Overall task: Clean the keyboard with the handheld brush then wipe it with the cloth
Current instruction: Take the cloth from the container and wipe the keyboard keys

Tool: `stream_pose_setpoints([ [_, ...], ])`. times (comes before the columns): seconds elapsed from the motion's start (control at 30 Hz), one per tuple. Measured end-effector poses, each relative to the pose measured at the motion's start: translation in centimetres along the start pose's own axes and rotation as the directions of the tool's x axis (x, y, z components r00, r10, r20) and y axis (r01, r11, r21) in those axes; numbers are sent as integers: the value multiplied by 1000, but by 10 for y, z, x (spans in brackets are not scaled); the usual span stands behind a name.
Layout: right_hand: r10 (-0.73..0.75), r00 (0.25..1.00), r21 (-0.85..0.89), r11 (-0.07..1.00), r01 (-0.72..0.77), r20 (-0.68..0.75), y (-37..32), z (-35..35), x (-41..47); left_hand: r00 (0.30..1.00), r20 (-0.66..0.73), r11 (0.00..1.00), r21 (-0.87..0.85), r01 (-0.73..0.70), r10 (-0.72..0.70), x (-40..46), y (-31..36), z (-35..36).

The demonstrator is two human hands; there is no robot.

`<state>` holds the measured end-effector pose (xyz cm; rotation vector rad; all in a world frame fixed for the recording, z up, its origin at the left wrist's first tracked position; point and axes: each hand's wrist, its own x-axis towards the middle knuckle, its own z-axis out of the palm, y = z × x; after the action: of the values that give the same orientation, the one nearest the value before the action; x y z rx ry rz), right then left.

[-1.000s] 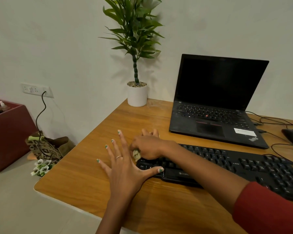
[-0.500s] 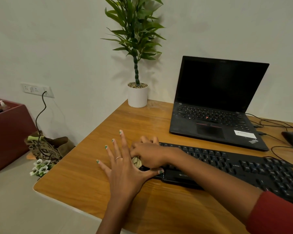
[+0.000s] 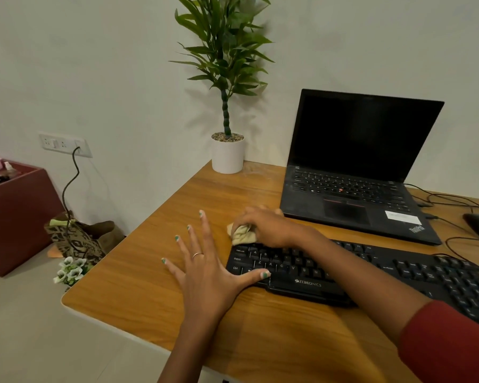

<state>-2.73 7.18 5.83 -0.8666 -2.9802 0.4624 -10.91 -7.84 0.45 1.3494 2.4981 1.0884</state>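
Near the centre of the frame the right hand (image 3: 271, 228) is clenching a crumpled beige cloth (image 3: 242, 234) in its grip and pressing it onto the upper-left corner of the long black plastic keyboard (image 3: 371, 275), which is lying across the lower right of the frame on the warm brown wooden surface (image 3: 155, 272). The left hand (image 3: 205, 268) is lying flat with fingers spread and released, palm on the wood just left of the keyboard, its thumb resting on the front-left corner of the keys. This looks like the wiping stage; no brush is showing anywhere in view. To do it well, the thumb should be pinning the keyboard so it is not sliding under the strokes, and the cloth should be travelling row by row towards the right end, with light pressure so the keys are not catching the fabric. The open black laptop (image 3: 351, 172) is sitting close behind the wiping hand, so strokes are best kept short of it.
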Motion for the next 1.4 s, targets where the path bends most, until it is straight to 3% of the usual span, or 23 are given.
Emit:
stream_pose_setpoints([
  [0.1,50,999,91,995,-49,-12,19,-4,5,1000,1,1000,20,3,-3,0,0,1],
  [0.3,101,995,91,991,-100,-6,29,-12,-7,1000,5,999,35,11,-11,1,-2,2],
  [0.4,197,974,-21,980,-196,110,28,-39,-29,1000,11,999,50,11,-12,1,-3,3],
  [0.47,232,966,-66,972,-225,111,28,-57,-51,1000,20,998,61,8,-9,3,-5,4],
  [0.6,194,981,155,969,-195,23,25,-84,-118,999,41,995,98,-14,10,5,-9,7],
  [0.7,217,976,223,951,-215,15,17,-81,-183,998,58,992,120,-44,38,5,-10,8],
  [0.87,291,920,-47,956,-289,262,-3,-32,-251,983,99,982,94,-163,153,3,-10,9],
  [0.97,357,836,53,909,-414,418,-7,-27,-270,953,149,962,25,-271,264,0,-9,10],
  [1.07,401,848,83,888,-453,347,-1,-33,-279,923,191,943,-43,-331,333,-4,-7,8],
  [1.2,484,864,11,872,-490,143,18,-18,-276,914,238,943,-32,-331,328,-15,-2,8],
  [1.4,599,760,-98,797,-596,253,33,-5,-270,913,251,945,-20,-326,321,-19,9,13],
])
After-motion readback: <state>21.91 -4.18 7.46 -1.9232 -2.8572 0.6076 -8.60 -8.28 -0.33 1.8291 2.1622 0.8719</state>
